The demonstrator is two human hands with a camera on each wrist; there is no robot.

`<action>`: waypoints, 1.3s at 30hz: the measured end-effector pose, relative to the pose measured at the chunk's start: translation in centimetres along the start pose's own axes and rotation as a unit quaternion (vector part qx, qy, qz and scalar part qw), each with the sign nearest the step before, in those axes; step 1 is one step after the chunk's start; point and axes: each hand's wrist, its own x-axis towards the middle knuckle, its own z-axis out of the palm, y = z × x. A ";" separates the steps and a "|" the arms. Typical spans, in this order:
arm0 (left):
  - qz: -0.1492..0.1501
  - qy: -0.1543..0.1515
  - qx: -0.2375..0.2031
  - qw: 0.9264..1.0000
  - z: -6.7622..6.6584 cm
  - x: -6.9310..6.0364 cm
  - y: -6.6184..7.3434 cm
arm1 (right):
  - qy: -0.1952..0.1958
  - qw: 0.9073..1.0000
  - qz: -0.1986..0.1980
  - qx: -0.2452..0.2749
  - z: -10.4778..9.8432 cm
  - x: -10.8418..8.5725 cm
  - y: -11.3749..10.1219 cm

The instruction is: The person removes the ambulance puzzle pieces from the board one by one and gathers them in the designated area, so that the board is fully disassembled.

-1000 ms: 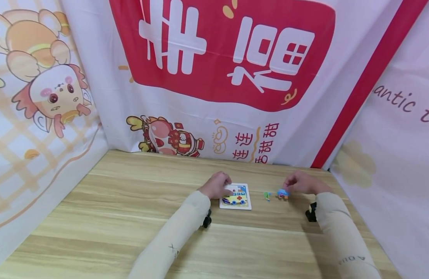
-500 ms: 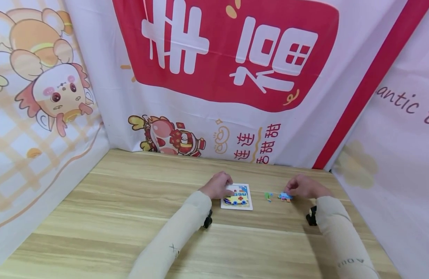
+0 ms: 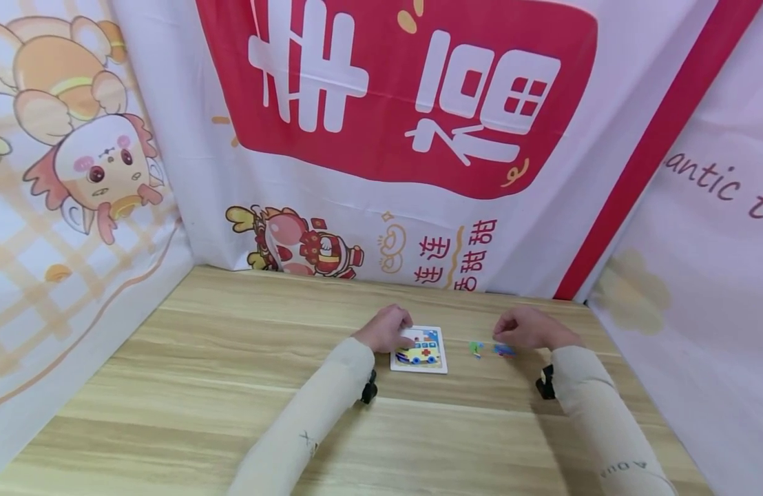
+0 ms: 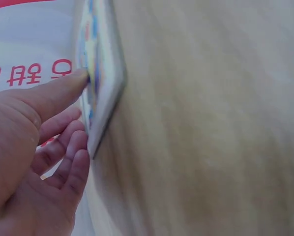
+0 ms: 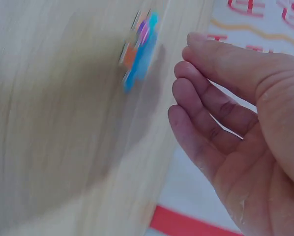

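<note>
My left hand (image 3: 390, 332) is at the left edge of a small white-framed jigsaw puzzle (image 3: 440, 366) with a yellow ambulance picture. In the left wrist view its thumb (image 4: 63, 93) presses on the picture while the curled fingers meet the frame's edge. On the right, my right hand (image 3: 527, 328) hovers just behind blue jigsaw pieces (image 3: 504, 350). These show blue, orange and pink, blurred, in the right wrist view, apart from the fingertips (image 5: 184, 91). Its thumb and forefinger tips come close together, with nothing visible between them. A green jigsaw piece (image 3: 476, 348) lies between puzzle and right hand.
The wood-grain table (image 3: 233, 386) reaches back to a printed cloth (image 3: 332, 172) that hangs along its far edge. More cloth walls stand at the left and right. Both forearms cross the table from the front.
My right hand was at the blue pieces' right edge; it has shifted left and is now apart from them. The pieces' visible colours have changed. My left hand stays at the puzzle.
</note>
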 end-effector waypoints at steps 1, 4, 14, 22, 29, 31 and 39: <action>-0.004 -0.003 0.003 1.000 0.0 0.0 0.0 | 0.001 1.000 -0.010 -0.006 0.1 0.3 -0.5; -0.010 -0.008 0.013 1.000 -0.1 0.1 0.0 | 0.004 0.999 -0.035 -0.023 0.4 1.3 -2.1; 0.023 -0.006 0.019 1.000 0.2 0.6 0.9 | 0.008 0.992 -0.119 -0.043 2.8 4.0 -8.1; 0.043 -0.013 0.020 0.999 0.7 1.0 0.5 | 0.011 0.992 -0.121 -0.026 4.4 5.3 -10.1; 0.049 -0.016 0.029 0.998 1.1 1.2 0.1 | -0.002 0.994 -0.103 -0.041 5.0 6.4 -9.9; 0.049 -0.016 0.023 0.998 1.1 1.1 0.1 | -0.006 0.995 -0.092 -0.034 4.9 6.5 -9.8; 0.051 -0.005 -0.003 0.999 0.8 0.8 0.5 | -0.023 0.997 -0.068 0.006 4.3 6.6 -9.6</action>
